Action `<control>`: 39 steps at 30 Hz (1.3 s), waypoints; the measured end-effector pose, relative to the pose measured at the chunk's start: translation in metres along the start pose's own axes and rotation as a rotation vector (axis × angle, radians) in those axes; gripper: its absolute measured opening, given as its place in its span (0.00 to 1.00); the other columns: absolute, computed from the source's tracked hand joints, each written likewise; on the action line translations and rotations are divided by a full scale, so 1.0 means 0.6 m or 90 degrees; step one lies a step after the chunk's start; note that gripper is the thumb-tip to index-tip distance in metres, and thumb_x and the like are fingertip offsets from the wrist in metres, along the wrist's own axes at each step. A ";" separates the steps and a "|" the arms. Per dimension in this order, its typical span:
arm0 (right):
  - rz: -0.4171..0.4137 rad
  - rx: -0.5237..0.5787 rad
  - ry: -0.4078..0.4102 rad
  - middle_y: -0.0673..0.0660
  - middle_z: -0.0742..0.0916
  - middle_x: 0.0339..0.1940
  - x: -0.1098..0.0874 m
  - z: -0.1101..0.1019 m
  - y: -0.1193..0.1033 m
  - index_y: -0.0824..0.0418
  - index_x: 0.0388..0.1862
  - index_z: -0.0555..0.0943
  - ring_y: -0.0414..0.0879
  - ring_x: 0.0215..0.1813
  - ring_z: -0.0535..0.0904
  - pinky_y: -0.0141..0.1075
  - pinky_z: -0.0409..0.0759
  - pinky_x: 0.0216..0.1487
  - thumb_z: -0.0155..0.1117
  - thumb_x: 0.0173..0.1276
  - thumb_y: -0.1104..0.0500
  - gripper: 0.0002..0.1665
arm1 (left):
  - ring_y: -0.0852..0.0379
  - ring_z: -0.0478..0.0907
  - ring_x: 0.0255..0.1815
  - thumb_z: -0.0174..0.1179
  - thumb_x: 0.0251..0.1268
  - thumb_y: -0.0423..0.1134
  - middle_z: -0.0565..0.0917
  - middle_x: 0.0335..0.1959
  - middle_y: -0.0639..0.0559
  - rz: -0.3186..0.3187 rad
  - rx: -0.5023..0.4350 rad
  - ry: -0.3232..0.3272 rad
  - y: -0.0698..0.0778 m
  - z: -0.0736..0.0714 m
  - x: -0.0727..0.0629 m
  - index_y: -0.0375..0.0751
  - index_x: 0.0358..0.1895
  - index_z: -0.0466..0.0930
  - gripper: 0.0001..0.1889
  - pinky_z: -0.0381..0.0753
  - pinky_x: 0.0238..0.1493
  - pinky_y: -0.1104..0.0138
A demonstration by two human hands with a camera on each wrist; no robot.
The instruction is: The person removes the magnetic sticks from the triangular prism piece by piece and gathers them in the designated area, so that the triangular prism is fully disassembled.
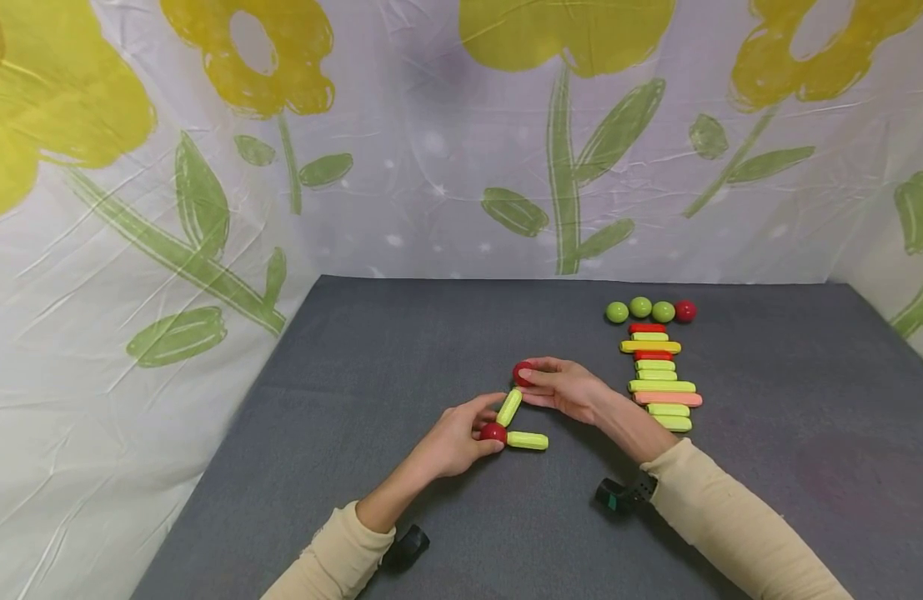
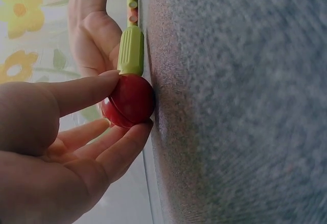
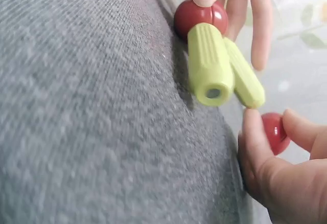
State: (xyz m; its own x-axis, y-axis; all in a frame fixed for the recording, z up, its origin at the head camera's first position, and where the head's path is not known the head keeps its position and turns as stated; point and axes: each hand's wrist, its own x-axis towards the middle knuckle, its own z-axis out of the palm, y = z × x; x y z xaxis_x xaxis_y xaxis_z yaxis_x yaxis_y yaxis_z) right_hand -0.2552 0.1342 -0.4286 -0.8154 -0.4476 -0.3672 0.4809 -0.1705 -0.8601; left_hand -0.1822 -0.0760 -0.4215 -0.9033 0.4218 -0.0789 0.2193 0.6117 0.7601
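Observation:
My left hand [image 1: 453, 437] grips a red ball [image 2: 135, 101] between thumb and fingers, low against the dark cloth. Two short yellow-green rods meet at this ball in a V. One rod [image 1: 528, 441] points right and shows a dark round disc in its free end in the right wrist view. The other rod [image 1: 509, 407] slants away toward my right hand [image 1: 569, 387]. That hand pinches a second red ball [image 3: 276, 132] between thumb and fingers, close to the slanted rod's far end. Whether ball and rod touch there, I cannot tell.
On the right of the dark cloth [image 1: 318, 358], several rods [image 1: 662, 386] in yellow-green, red, yellow and pink lie in a column. Beyond them sit three green balls [image 1: 640, 307] and a red ball [image 1: 685, 311]. A flower-printed curtain [image 1: 431, 167] stands behind the table.

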 end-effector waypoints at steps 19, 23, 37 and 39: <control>-0.022 -0.057 0.044 0.58 0.79 0.49 -0.028 -0.059 -0.047 0.73 0.72 0.54 0.45 0.46 0.82 0.36 0.77 0.54 0.53 0.75 0.57 0.35 | 0.48 0.79 0.50 0.67 0.59 0.32 0.79 0.52 0.40 -0.010 0.004 0.003 -0.002 0.002 -0.001 0.39 0.67 0.67 0.31 0.79 0.49 0.57; -0.027 -0.081 0.057 0.53 0.80 0.46 -0.041 -0.080 -0.066 0.72 0.73 0.53 0.42 0.45 0.82 0.34 0.78 0.53 0.56 0.73 0.55 0.39 | 0.47 0.78 0.51 0.66 0.59 0.33 0.79 0.52 0.40 -0.009 0.006 0.006 -0.002 0.001 -0.001 0.39 0.67 0.68 0.31 0.78 0.50 0.56; -0.051 -0.081 0.126 0.58 0.70 0.60 -0.081 -0.160 -0.126 0.68 0.76 0.43 0.38 0.44 0.81 0.35 0.71 0.60 0.58 0.71 0.54 0.47 | 0.46 0.77 0.53 0.66 0.60 0.33 0.80 0.52 0.40 0.005 0.011 0.007 -0.003 0.002 -0.003 0.38 0.66 0.68 0.30 0.77 0.51 0.54; -0.054 -0.071 0.134 0.59 0.64 0.64 -0.086 -0.171 -0.134 0.68 0.76 0.42 0.37 0.44 0.81 0.34 0.71 0.60 0.58 0.71 0.54 0.48 | 0.46 0.77 0.53 0.66 0.60 0.33 0.80 0.52 0.40 0.005 0.012 0.007 -0.003 0.002 -0.003 0.38 0.66 0.68 0.30 0.77 0.51 0.54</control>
State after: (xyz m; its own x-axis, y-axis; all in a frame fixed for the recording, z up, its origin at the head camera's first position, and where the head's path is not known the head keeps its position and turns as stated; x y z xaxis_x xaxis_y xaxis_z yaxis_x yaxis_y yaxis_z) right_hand -0.2847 0.2614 -0.3769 -0.9059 -0.2415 -0.3480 0.3791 -0.0958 -0.9204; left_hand -0.1806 -0.0771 -0.4232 -0.9053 0.4195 -0.0665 0.2328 0.6210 0.7484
